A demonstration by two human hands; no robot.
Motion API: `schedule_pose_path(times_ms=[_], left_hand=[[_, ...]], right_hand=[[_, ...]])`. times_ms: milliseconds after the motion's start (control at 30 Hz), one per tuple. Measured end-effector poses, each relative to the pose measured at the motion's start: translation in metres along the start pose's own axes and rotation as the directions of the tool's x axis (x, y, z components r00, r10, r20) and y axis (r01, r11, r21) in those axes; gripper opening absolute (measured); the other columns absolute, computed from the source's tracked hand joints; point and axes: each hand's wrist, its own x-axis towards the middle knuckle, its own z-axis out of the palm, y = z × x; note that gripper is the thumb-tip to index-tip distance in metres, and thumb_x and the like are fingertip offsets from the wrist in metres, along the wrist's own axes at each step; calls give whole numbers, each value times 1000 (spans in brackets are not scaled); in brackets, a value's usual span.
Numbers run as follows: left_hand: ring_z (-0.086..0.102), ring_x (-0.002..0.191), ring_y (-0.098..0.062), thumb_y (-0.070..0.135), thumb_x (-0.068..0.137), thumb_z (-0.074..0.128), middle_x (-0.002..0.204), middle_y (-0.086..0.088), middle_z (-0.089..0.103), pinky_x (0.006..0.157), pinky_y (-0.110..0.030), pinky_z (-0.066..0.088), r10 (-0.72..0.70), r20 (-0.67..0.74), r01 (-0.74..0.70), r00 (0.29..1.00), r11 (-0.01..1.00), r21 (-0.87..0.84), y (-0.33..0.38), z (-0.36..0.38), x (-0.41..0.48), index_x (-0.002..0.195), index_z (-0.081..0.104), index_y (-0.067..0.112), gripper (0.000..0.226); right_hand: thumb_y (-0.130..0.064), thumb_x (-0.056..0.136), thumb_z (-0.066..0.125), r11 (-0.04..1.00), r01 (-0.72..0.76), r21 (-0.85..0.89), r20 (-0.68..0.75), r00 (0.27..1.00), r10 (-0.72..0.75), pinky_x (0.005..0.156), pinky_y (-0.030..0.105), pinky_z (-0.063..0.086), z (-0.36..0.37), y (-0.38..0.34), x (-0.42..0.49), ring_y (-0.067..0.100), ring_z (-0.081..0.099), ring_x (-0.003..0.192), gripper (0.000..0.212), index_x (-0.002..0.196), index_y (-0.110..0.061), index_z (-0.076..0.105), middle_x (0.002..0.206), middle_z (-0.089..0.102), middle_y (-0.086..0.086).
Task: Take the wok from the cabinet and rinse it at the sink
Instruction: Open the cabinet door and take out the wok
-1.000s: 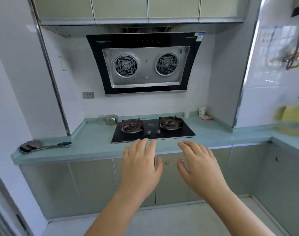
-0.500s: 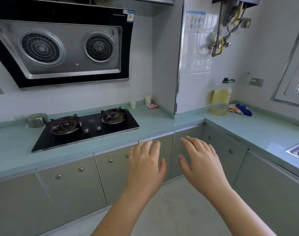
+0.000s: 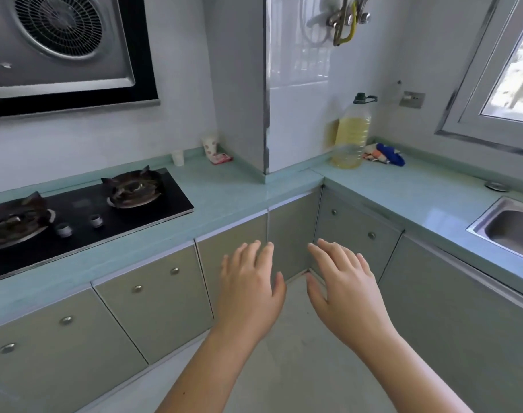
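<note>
progress: not started, wok unseen | cabinet doors [image 3: 153, 296] shut, lower frame | sink [image 3: 506, 226] right edge | left hand [image 3: 248, 289], right hand [image 3: 345, 289] spread, empty

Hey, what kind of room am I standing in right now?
Most likely a small home kitchen. A two-burner gas hob sits in the pale green countertop under a range hood, a steel sink is set in at the right, and a big bottle of cooking oil stands in the corner.
</note>
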Motion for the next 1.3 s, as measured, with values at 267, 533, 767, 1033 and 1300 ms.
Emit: schedule_pose_path(times_ms=[267, 533, 767, 1033, 1300], left_hand=[[30, 135, -20, 35, 92, 45, 145, -1, 39, 112, -36, 20, -7, 31, 8, 1000, 1000, -16, -59, 27, 103, 140, 35, 18, 52], [31, 134, -20, 35, 90, 49, 144, -1, 40, 111, -33, 22, -6, 73, 10, 997, 999, -50, -77, 65, 173, 139, 37, 18, 54], [33, 133, -18, 35, 90, 47, 142, 1, 42, 110, -32, 22, -75, 51, 75, 996, 997, -11, -63, 111, 237, 138, 37, 18, 52], [32, 134, -20, 34, 90, 47, 144, -1, 40, 111, -33, 21, -242, 36, 241, 970, 970, 20, -44, 163, 302, 139, 36, 17, 53], [39, 130, -10, 22, 87, 57, 140, 5, 46, 102, -16, 24, -491, 86, 486, 867, 796, -361, -84, 201, 336, 136, 42, 21, 50]], right_hand=[[-20, 83, 59, 999, 24, -40, 38, 999, -23, 106, 50, 31, 46, -13, 115, 25, 44, 128, 46, 128, -12, 50, 136, 51, 5], [-17, 77, 66, 999, 21, -46, 43, 999, -19, 98, 54, 40, 88, 14, 182, 31, 53, 120, 43, 119, -9, 58, 126, 60, 10], [-27, 89, 45, 995, 104, -9, 146, 984, -101, 112, 43, 19, 114, 71, 252, 18, 27, 137, 49, 136, -19, 37, 146, 37, -1], [-19, 83, 54, 979, 199, 48, 173, 964, -204, 104, 44, 32, 137, 138, 333, 25, 41, 128, 41, 124, -12, 51, 136, 50, 4], [-19, 79, 61, 941, 313, 129, 285, 897, -338, 101, 49, 37, 204, 141, 396, 28, 50, 122, 47, 124, -9, 53, 132, 55, 10]])
